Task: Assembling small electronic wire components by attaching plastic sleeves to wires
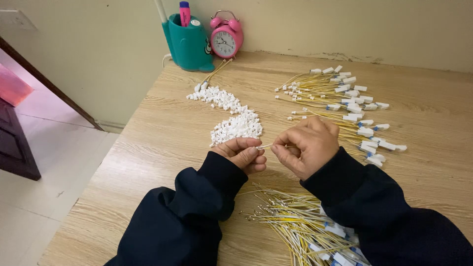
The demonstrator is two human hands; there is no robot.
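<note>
- dark sleeves (197, 216) fill the bottom of the frame, both forearms coming up toward centre.
- loose wires (290, 221), yellow with bare metal ends, lie in a pile at bottom centre-right, under the right forearm.
- left hand (244, 152) at frame centre, fingers pinched together on a small white housing (258, 147).
- right hand (308, 145) just right of it, thumb and forefinger closed on a thin wire (268, 146) whose tip is at the housing.
- hands nearly touching, held above the table (162, 148); wire is short between them.
- white housings (236, 125) in a heap just above the left hand; a second trail (214, 96) runs to upper left.
- finished wires (345, 106) with white plugs spread at upper right, ends fanned out.
- teal holder (189, 44) and pink clock (225, 37) against the wall at top centre-left.
- judgement: this fit goes best with the wire gripped close to its metal end so it can't bend, housing held steady with the slot facing the wire, pushed straight in, not at an angle.
- cannot tell if the terminal is already seated; too small.
</note>
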